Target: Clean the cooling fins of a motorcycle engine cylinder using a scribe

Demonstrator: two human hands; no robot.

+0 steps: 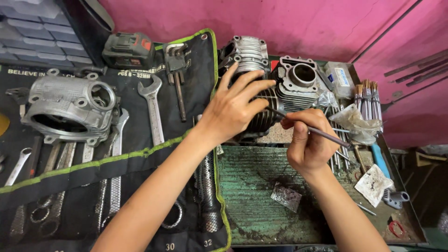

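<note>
Green, grimy metal of the tray [252, 186] lies nearest to me, its ribbed floor flecked with dirt, and a small crumpled piece of foil [285, 196] rests on it just below my right wrist. My right hand [309, 142] is closed in a pen-like pinch, thumb and forefinger pressed together on a thin metal rod [311, 130] that slants from beyond my knuckles up and left toward the finned cylinder [262, 112]. The rod's far tip disappears at the dark fins, under the fingers of my left hand [232, 108]; I cannot tell whether it touches metal there. My left hand lies over the cylinder with its fingers spread apart, fingertips resting on the upper edge, the palm covering most of the body. What shows of the cylinder is dark, closely stacked cooling fins, dull and oily, with a paler ribbed casting above it beyond my fingertips. Just right of those fingertips stands a second cylinder block [301, 79], grey, with an open round bore on top. Left of my left forearm, a black tool roll [140, 163] edged in green carries spanners [151, 109], and a silvery engine cover [67, 107] sits on it. Beyond my right hand, brushes [366, 93] lean at the tray's far corner.
</note>
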